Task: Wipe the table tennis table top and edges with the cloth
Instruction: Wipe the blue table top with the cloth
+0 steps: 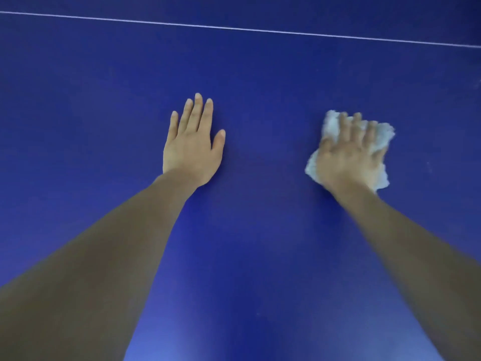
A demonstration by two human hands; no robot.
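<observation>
Head view: table (260, 100) fills the whole picture, deep blue, seen from above and close.
Line: thin white line (234, 28) runs across the far part of the table, dropping slightly toward the right edge of the picture.
Left hand: left hand (191, 148) lies flat on the blue, palm down, and it's sharp and clear.
Left fingers: fingers (194, 113) are straight and close together, pointing away from the person, thumb angled out to the side. It holds nothing.
Left arm: bare forearm comes in from the lower left corner.
Right hand: right hand (350, 155) is down on top of the cloth (382, 135), palm on it, and blurred.
Right fingers: spread a little and laid over the cloth; with the blur I cannot tell whether they press it flat or curl into it.
Right arm: bare forearm comes in from the lower right.
Cloth: white and crumpled, under the right hand on the table's right part, with bits showing past the fingertips, beside the thumb and near the wrist.
Gap: the two hands sit well apart, bare blue between them, both nearer than the line.
Surface: a paler sheen lies on the blue at the bottom centre, between the forearms.
</observation>
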